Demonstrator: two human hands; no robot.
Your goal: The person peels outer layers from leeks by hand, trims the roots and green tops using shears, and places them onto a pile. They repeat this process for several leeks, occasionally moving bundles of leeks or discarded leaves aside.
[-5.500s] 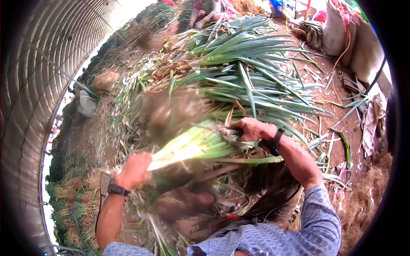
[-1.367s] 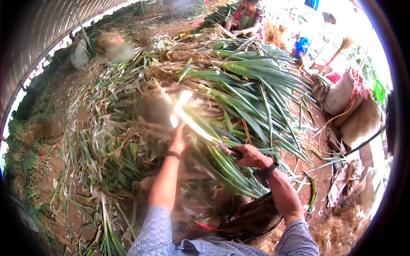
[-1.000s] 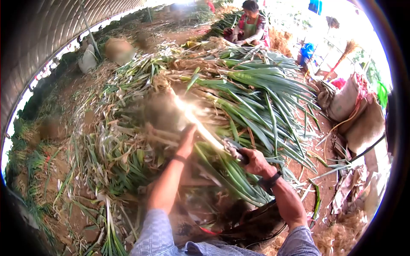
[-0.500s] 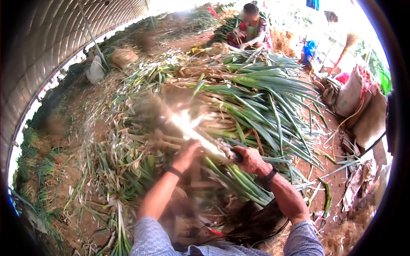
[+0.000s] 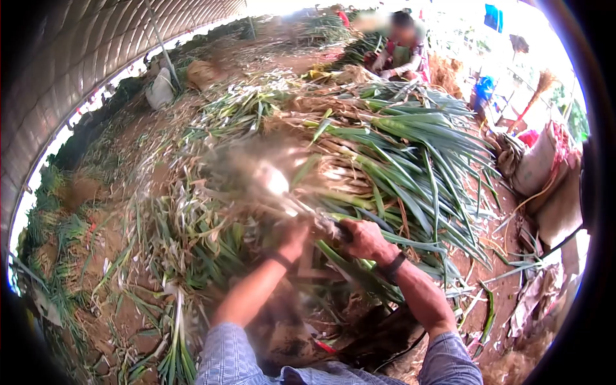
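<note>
My left hand (image 5: 294, 236) is closed around a pale green onion stalk (image 5: 292, 206). Blur and glare hide its fingertips and the stalk's far end. Close beside it, my right hand (image 5: 367, 240) grips a dark hand tool (image 5: 336, 228) that looks like an air gun. The tool points left toward the stalk; its tip is hard to make out. Green leaves (image 5: 350, 273) slant down to the right below my hands. Just beyond lies a large pile of long green onions (image 5: 410, 160), with pale stems on the left and green leaves on the right.
Peeled leaves and husks (image 5: 199, 218) litter the ground to the left. Across the pile a person (image 5: 403, 54) sits among onions. Stuffed sacks (image 5: 536, 160) stand at right, near a propped broom (image 5: 536, 96). A curved tunnel wall (image 5: 83, 58) runs along the left.
Both hands and the tool have shifted slightly left. The pale stalk looks less exposed, with more blur around it. The background has moved right and down as my view turned.
</note>
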